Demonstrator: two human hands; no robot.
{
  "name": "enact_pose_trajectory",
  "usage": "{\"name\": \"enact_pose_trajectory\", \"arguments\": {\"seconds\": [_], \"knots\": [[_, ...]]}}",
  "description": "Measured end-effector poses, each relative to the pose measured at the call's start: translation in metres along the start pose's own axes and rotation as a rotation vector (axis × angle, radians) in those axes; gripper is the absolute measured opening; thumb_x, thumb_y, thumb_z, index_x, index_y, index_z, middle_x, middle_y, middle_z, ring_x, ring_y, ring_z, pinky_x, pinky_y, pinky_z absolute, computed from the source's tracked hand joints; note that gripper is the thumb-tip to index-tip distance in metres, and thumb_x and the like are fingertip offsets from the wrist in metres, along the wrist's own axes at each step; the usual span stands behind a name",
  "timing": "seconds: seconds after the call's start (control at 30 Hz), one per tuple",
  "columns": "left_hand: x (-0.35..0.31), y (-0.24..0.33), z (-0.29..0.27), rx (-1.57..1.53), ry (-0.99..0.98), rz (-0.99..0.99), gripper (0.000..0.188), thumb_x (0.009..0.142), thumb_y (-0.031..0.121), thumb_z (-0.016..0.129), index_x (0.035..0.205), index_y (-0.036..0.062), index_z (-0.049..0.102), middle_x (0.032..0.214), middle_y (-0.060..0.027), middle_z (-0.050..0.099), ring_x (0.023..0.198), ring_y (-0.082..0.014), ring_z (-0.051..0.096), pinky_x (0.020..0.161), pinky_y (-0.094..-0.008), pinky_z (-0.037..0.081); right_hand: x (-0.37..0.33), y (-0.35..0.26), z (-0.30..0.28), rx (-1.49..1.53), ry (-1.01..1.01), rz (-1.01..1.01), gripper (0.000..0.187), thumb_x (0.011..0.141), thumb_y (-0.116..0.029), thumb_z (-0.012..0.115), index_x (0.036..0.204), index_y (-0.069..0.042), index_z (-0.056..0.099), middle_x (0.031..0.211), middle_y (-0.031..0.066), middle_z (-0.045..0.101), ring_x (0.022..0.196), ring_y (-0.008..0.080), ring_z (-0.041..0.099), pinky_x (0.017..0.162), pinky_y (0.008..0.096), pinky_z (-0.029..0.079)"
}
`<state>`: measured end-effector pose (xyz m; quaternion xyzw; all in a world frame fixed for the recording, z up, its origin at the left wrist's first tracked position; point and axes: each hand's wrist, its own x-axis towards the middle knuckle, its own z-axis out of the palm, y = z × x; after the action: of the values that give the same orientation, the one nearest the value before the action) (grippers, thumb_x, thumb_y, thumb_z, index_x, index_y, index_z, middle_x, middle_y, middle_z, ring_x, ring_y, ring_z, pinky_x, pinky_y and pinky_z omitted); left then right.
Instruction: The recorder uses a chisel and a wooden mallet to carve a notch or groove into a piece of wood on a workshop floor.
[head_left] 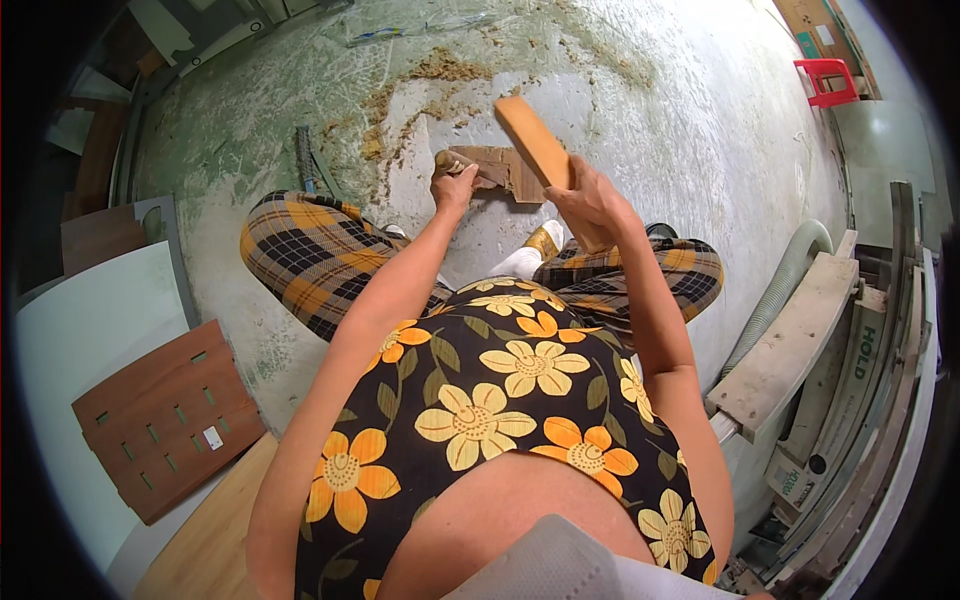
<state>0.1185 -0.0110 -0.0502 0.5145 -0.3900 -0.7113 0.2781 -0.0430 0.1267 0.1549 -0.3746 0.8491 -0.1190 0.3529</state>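
My left hand [456,188] is closed around a short tool with a rounded tan end [445,160]; its working part is hard to make out against the brown wood. In front of that hand a dark brown wooden piece [527,186] with a jagged notch lies on the floor. My right hand [592,200] grips a long, flat, orange-brown wooden board [535,142] by its lower part. The board is raised and slants up to the left, its upper end partly above the brown piece.
Wood shavings [447,66] litter the worn concrete floor. Dark strips [306,160] lie beyond my left knee. A slotted brown panel [170,420] leans at lower left. Stacked beams [790,340] and a grey hose [775,295] line the right. A red stool [828,82] stands far right.
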Motion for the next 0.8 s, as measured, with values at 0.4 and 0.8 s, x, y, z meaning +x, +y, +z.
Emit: {"name": "enact_pose_trajectory", "arguments": {"seconds": [0.4, 0.8], "knots": [[0.029, -0.036, -0.019, 0.322, 0.097, 0.298, 0.031, 0.075, 0.008, 0.075, 0.103, 0.0006, 0.063, 0.096, -0.0073, 0.070, 0.084, -0.0187, 0.068, 0.071, -0.0333, 0.054, -0.024, -0.180, -0.054, -0.365, -0.184, -0.618, 0.085, 0.068, -0.037, 0.071, 0.144, -0.014, 0.040, 0.095, 0.0199, 0.071, 0.085, 0.0335, 0.070, 0.080, 0.0433, 0.057], [0.006, 0.004, 0.006, 0.442, -0.026, 0.283, 0.033, 0.074, 0.008, 0.076, 0.104, 0.0022, 0.064, 0.101, -0.0080, 0.071, 0.092, -0.0207, 0.067, 0.079, -0.0358, 0.053, 0.004, -0.143, -0.037, -0.385, -0.173, -0.572, 0.084, 0.067, -0.033, 0.074, 0.143, -0.014, 0.043, 0.094, 0.0194, 0.071, 0.082, 0.0333, 0.070, 0.080, 0.0436, 0.057]]}}
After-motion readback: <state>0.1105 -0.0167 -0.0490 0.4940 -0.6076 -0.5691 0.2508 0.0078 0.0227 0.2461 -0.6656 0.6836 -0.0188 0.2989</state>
